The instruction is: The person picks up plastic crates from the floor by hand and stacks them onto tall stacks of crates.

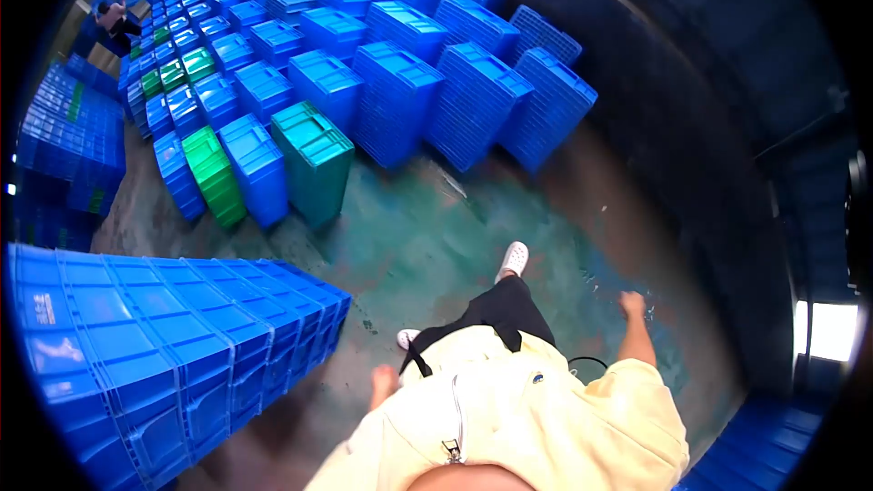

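My right hand (631, 304) swings out from my body over the green floor, its fingers curled in with nothing visible in them. Low beside my hip is my left hand (384, 380), partly hidden by my pale yellow top; its fingers are too small and blurred to make out. Nearest to the left hand is a tall stack of blue plastic crates (182, 336), with a gap between them. One foot in a white clog (515, 259) is stepped forward on the floor.
Rows of stacked blue crates (397, 95) fill the far side, with a bright green stack (214, 175) and a teal stack (312, 159) among them. More blue crates (68, 132) stand at left. Another person (114, 20) is far back. A dark wall (673, 145) runs along the right.
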A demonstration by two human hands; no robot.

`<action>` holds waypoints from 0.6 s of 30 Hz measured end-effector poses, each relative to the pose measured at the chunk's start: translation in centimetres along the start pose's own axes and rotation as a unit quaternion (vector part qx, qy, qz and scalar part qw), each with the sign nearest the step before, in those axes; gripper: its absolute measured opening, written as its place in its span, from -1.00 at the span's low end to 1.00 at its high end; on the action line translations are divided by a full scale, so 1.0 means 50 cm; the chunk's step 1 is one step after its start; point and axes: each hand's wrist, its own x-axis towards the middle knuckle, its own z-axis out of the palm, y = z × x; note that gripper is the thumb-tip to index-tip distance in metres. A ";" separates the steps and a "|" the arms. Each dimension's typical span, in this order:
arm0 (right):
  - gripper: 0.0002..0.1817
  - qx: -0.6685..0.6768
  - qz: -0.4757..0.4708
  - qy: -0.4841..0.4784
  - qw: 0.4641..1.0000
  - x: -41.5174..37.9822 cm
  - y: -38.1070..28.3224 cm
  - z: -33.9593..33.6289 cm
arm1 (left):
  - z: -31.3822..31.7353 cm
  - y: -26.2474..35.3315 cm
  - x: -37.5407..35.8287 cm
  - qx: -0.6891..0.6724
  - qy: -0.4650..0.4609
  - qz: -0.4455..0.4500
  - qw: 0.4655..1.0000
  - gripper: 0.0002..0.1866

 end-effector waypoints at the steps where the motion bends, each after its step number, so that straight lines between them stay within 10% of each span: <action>1: -0.76 0.055 -0.031 -0.034 0.997 0.054 -0.031 0.043 | 0.022 0.069 0.042 -0.086 0.029 0.016 0.996 -0.91; 3: -0.75 -0.013 -0.175 -0.071 0.982 0.163 -0.114 0.138 | 0.127 0.306 0.044 -0.225 0.174 -0.038 0.958 -0.89; 6: -0.64 -0.051 -0.287 -0.178 0.940 0.093 -0.353 0.057 | 0.281 0.529 0.079 -0.179 0.146 0.025 0.973 -0.74; 14: -0.70 0.088 -0.337 -0.187 0.919 0.269 -0.643 -0.019 | 0.668 0.835 0.167 0.317 0.045 0.279 0.906 -0.36; 18: -0.68 0.044 -0.288 -0.129 0.948 0.437 -0.675 -0.071 | 0.788 0.989 0.247 0.442 0.006 0.263 0.857 -0.11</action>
